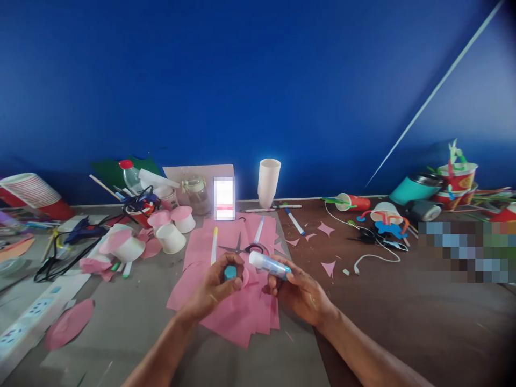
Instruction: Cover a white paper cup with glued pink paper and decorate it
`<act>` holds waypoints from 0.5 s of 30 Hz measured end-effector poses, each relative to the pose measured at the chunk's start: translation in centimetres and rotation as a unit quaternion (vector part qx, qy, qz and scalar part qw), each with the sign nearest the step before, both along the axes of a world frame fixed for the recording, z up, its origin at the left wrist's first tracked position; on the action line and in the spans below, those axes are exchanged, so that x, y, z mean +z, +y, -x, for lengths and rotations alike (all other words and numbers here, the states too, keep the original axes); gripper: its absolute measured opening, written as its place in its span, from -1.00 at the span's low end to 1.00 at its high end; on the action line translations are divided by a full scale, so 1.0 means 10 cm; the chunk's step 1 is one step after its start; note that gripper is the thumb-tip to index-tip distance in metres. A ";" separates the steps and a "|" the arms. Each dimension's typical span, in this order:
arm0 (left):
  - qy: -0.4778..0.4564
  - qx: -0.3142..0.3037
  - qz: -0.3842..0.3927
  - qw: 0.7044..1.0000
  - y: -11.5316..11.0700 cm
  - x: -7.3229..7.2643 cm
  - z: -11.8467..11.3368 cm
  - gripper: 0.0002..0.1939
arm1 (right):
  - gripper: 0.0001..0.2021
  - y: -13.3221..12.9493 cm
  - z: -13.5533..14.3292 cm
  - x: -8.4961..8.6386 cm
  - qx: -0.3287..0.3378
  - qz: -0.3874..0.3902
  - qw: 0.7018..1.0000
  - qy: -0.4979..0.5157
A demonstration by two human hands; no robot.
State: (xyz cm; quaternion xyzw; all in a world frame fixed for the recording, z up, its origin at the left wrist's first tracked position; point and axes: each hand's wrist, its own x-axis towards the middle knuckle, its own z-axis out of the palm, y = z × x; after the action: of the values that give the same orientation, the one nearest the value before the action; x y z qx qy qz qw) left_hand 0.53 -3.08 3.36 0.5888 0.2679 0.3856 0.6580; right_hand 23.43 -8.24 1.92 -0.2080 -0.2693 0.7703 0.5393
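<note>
In my right hand [302, 287] is a glue stick [268, 264] with a white tip and a blue base, pointing up and left. My left hand [221, 282] is closed around a small blue cap [230, 272]. Both hands are over a pile of pink paper sheets [226, 317]. A pair of scissors [239, 248] lies on the paper just beyond them, its handles partly hidden behind the glue stick. A yellow-capped marker [214, 244] lies beside my left hand.
White paper cups with pink discs [123, 244] stand on the left, near a power strip [34, 317]. A lit phone [224, 199] and a stack of white cups [269, 183] stand at the back. Pink scraps [325, 229], a white cable [377, 257] and decorated cups [455, 180] lie rightward.
</note>
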 end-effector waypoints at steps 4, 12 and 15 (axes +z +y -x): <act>-0.006 -0.053 -0.014 0.998 -0.07 0.02 -0.12 -0.52 | -0.59 -0.05 0.13 -0.05 0.059 -0.002 0.997 0.044; -0.047 -0.097 0.039 0.993 -0.14 0.04 -0.20 -0.69 | -0.51 -0.08 0.20 -0.22 0.098 0.018 0.995 0.007; 0.006 -0.034 -0.003 0.999 -0.12 0.06 -0.16 -0.68 | -0.46 -0.06 0.18 -0.31 0.110 0.049 0.992 -0.039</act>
State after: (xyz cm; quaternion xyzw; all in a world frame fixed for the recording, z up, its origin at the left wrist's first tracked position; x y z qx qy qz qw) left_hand 2.15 -4.26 3.98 0.6014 0.2502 0.3601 0.6678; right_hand 21.61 -8.79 -1.22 -0.2332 -0.2732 0.8286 0.4293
